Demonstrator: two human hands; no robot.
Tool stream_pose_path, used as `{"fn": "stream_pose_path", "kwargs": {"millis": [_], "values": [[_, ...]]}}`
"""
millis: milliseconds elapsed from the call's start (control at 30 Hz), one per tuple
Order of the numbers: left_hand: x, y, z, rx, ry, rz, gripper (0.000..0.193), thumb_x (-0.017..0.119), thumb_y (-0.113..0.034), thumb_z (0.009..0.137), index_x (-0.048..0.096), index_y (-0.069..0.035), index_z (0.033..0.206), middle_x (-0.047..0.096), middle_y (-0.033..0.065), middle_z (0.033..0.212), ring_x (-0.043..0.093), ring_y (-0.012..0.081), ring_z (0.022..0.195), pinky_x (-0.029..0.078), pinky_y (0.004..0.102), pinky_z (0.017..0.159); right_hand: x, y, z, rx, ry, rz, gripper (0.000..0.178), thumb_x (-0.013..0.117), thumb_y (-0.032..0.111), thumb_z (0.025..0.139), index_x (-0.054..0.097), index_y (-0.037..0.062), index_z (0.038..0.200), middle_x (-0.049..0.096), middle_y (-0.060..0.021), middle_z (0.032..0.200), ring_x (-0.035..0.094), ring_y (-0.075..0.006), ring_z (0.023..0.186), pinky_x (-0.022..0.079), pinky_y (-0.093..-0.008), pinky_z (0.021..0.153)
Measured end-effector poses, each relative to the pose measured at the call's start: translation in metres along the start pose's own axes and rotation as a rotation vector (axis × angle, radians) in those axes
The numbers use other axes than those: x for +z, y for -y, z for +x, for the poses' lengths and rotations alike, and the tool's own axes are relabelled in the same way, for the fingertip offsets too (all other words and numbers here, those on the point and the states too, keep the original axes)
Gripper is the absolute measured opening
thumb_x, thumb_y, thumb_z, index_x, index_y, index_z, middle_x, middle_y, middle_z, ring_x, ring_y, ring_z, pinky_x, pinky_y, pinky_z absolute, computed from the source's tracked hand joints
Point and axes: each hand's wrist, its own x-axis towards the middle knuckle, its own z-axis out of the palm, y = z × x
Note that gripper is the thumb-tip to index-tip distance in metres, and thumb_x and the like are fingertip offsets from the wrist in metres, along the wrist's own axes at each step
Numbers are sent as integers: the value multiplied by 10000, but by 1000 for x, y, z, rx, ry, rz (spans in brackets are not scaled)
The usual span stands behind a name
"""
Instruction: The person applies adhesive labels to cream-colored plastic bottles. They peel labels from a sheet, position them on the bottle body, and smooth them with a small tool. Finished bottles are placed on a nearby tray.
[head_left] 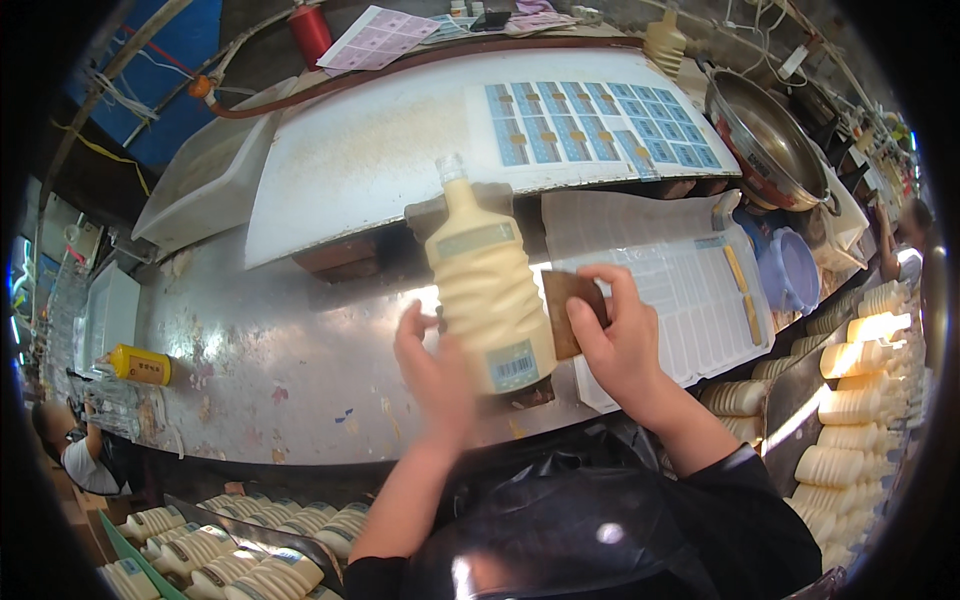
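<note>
A cream-coloured bottle (490,290) with wavy ridges and a clear neck lies on a dark support on the metal table. It bears one label near its shoulder and a barcode label (512,366) near its base. My right hand (625,335) grips a flat brown scraper (573,312), its edge close to the bottle's right side. Beside the bottle's left side is my left hand (435,380), partly blurred, its fingers curved and apart with nothing seen in them. Whether those fingers touch the bottle, I cannot tell.
Blue label sheets (575,125) lie on a white board (370,130) beyond the bottle. Right of it are a white tray (650,270), a purple bucket (790,268) and a large metal pan (768,140). A yellow bottle (140,365) lies far left. Crates of bottles (250,560) flank me.
</note>
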Motion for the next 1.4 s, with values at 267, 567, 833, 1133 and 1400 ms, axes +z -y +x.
{"fn": "stream_pose_path", "kwargs": {"millis": [267, 567, 833, 1133, 1400], "values": [[22, -21, 91, -182, 250, -413, 378, 482, -304, 1116, 468, -55, 1399, 607, 73, 1227, 586, 119, 1047, 509, 282, 912, 37, 20, 78, -141, 92, -132, 278, 626, 211, 972, 598, 88, 1220, 721, -189, 886, 704, -361, 776, 532, -431, 709], [9, -23, 95, -188, 197, -475, 374, 402, -284, 1109, 547, -46, 1359, 612, 79, 1266, 592, 167, 1148, 492, 349, 1013, 41, -46, 92, -5, 7, 187, 289, 645, 162, 981, 629, 77, 1256, 703, -55, 900, 625, -126, 786, 501, -296, 717], [-15, -106, 70, 588, 247, 56, 355, 844, -321, 739, 640, -38, 809, 605, 124, 880, 577, 354, 872, 466, 447, 755, 10, -76, 92, -103, 115, 674, 337, 604, 119, 1031, 569, 30, 1354, 665, -63, 1171, 619, -99, 1052, 505, -244, 895], [-134, -162, -80, 501, -274, -23, 336, 850, -229, 813, 698, -41, 1046, 674, 125, 1085, 656, 297, 980, 516, 385, 859, 39, -20, 106, -93, 319, 832, 344, 589, 211, 1050, 580, 51, 1354, 675, -44, 1163, 641, -90, 984, 510, -223, 835], [-253, -260, -208, 500, -968, 263, 229, 767, -174, 934, 726, -9, 1087, 724, 53, 1012, 663, 111, 896, 536, 278, 814, 67, 22, 107, -202, 405, 885, 344, 594, 266, 1042, 602, 101, 1343, 684, -10, 1065, 609, -30, 830, 416, -168, 578]]}}
